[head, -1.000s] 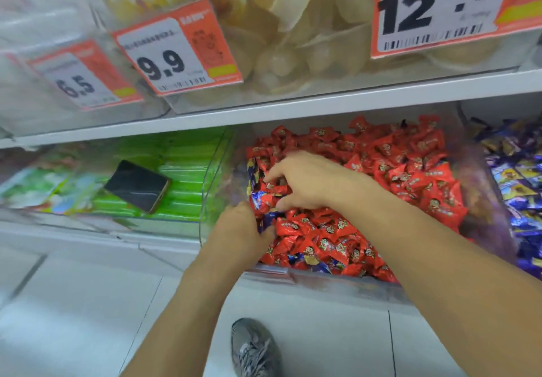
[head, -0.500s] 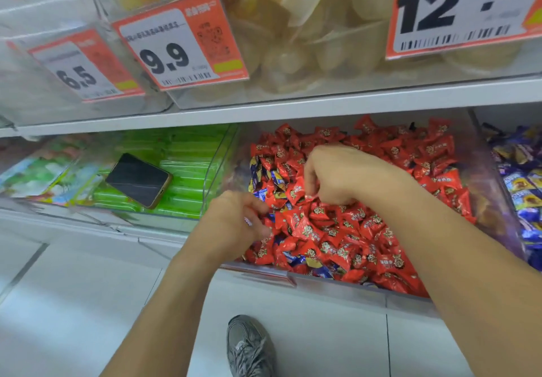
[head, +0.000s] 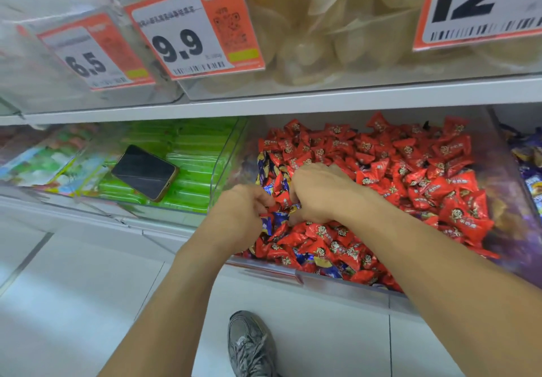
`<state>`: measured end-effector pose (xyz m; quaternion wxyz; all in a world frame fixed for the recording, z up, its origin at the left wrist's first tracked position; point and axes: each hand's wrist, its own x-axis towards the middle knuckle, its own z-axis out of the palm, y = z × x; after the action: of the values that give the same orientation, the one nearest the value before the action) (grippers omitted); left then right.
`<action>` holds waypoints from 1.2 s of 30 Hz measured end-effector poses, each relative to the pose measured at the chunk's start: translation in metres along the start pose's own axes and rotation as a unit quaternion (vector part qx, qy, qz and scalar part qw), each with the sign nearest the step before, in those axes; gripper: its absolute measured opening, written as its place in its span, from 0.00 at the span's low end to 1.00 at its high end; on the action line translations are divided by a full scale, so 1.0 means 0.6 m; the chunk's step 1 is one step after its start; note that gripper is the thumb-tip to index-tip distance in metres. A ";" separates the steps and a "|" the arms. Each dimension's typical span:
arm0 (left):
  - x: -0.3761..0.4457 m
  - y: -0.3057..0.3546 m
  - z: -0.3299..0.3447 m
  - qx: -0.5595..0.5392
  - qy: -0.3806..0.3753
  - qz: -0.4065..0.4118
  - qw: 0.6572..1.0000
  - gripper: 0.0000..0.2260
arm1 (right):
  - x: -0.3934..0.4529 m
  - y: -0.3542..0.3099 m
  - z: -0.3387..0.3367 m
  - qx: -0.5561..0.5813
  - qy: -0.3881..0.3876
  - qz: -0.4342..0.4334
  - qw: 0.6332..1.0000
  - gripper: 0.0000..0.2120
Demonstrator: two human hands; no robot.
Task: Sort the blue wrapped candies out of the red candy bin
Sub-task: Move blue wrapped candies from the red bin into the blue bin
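Observation:
A clear plastic bin (head: 337, 284) on the lower shelf is heaped with red wrapped candies (head: 410, 171). Blue wrapped candies (head: 271, 175) lie mixed in along its left side, and a few more blue ones (head: 325, 266) show near the front wall. My left hand (head: 243, 215) is at the bin's front left corner, fingers curled round several blue candies (head: 274, 221). My right hand (head: 319, 192) is just right of it, knuckles up, fingertips curled down into the pile and pinching a blue-and-gold wrapper. What lies under my right palm is hidden.
A black phone (head: 143, 171) rests on green packets (head: 190, 153) in the bin to the left. A bin of blue-purple candies (head: 531, 171) stands to the right. Price tags reading 6.5 (head: 88, 60), 9.9 (head: 187, 36) and 12 (head: 475, 4) hang above. My grey shoe (head: 249, 344) is on the floor.
My right hand has come down and left to meet my left hand at the bin's front left corner. Blue candies now show in my left hand's grip. The view moved closer.

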<state>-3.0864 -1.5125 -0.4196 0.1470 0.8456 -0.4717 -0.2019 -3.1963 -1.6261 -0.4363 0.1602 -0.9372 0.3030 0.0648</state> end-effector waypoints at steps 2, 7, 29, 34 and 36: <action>0.007 0.003 0.009 -0.004 0.014 -0.009 1.000 0.15 | -0.003 0.008 0.001 0.011 0.006 -0.020 1.000 0.15; 0.014 0.006 0.022 0.026 0.050 0.038 0.998 0.04 | -0.018 0.036 -0.018 0.106 -0.022 -0.057 0.992 0.09; 0.028 0.002 0.013 -0.042 0.033 0.037 0.998 0.12 | -0.034 0.026 -0.042 0.173 0.059 -0.031 0.983 0.12; 0.042 0.015 0.030 -0.017 0.003 0.059 0.998 0.22 | -0.038 0.035 -0.042 0.143 0.035 -0.025 0.989 0.11; 0.047 0.023 0.038 0.005 0.030 0.066 0.997 0.18 | -0.040 0.040 -0.044 0.143 0.032 -0.027 0.989 0.08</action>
<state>-3.0939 -1.5449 -0.4392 0.1701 0.8188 -0.5233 -0.1640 -3.2291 -1.6400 -0.4127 0.2847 -0.9139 0.2891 -0.0139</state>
